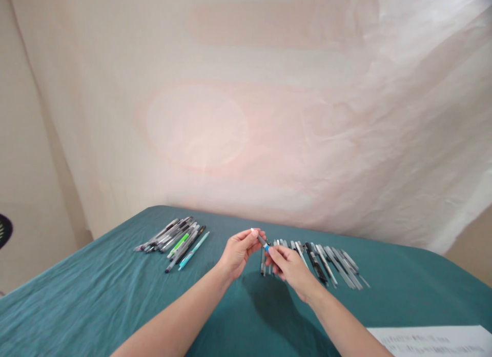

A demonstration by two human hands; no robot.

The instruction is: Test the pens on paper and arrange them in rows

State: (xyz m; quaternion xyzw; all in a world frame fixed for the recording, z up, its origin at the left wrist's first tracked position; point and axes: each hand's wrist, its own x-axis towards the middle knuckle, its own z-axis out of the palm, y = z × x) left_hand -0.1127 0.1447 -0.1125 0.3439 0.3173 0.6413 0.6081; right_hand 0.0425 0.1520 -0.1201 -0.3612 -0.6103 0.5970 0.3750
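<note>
My left hand (239, 250) and my right hand (288, 264) meet above the middle of the table. Between them is a pen (263, 241) with a grey body and a blue band, slanting down to the right. The fingertips of the left hand pinch its upper end, where a small white tip shows. Its lower end sits in the closed fingers of the right hand, which partly hide it. Behind and beside the right hand lies a row of pens (315, 262) in white, black and grey, some covered by that hand.
A pile of pens (172, 236) lies to the left, with a bright green one (178, 245) and a turquoise one (194, 250). A printed white sheet (434, 339) lies at the lower right of the teal tablecloth (96, 290). A pale hanging sheet (269, 116) rises behind the table.
</note>
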